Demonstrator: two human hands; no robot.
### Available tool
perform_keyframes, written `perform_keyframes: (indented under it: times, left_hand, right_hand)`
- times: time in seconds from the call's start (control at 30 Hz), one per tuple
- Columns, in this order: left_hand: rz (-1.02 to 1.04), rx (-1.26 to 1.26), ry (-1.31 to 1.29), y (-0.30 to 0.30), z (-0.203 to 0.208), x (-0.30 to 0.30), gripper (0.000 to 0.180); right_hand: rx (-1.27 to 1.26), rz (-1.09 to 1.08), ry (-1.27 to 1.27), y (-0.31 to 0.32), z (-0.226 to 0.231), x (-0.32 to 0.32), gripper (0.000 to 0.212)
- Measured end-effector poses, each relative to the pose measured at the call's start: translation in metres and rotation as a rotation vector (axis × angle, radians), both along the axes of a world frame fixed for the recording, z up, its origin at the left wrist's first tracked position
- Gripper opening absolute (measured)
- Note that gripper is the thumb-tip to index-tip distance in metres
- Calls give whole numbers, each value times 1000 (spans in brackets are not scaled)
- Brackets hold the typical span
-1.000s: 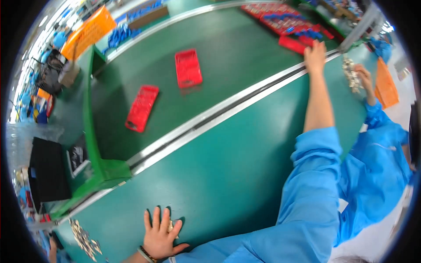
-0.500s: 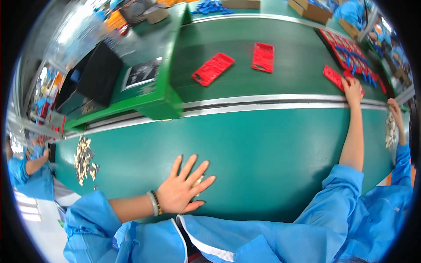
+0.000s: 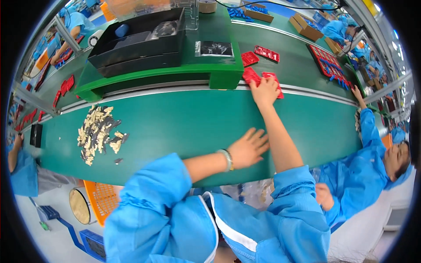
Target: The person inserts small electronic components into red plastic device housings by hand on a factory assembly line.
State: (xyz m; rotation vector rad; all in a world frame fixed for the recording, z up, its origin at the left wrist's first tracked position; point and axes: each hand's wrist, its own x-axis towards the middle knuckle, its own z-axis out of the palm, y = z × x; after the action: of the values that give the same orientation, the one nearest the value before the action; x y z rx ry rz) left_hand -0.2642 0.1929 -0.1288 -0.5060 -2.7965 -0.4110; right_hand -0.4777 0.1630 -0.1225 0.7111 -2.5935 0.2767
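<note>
My right hand reaches over the metal rail onto the belt. Its fingers are closed over a red phone-shaped case, covering much of it. Another red case lies against its left side, with two more just beyond. On the green work surface, nearer to me, my left hand lies with fingers stretched, slightly blurred and holding nothing visible. Far to its left is a loose pile of small cream and dark grey pieces.
A black box and a flat packet stand on a green raised shelf. At the far right of the belt sits a red tray with blue parts. A co-worker sits to my right. An orange basket is below the table edge.
My view has swung, bringing the shelf and pile further into sight. My right hand has come from the far right toward the middle. My left hand has shifted right, close to the right forearm.
</note>
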Motion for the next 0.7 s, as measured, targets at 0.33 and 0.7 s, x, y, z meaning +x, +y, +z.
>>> perform_keyframes:
  times: [0.33, 0.7]
  left_hand:
    - [-484, 498, -377, -16, 34, 162, 53]
    - [-210, 1406, -783, -169, 7, 361, 40]
  right_hand:
    - [56, 88, -201, 39, 17, 173, 66]
    - [-121, 301, 71, -50, 5, 252, 70]
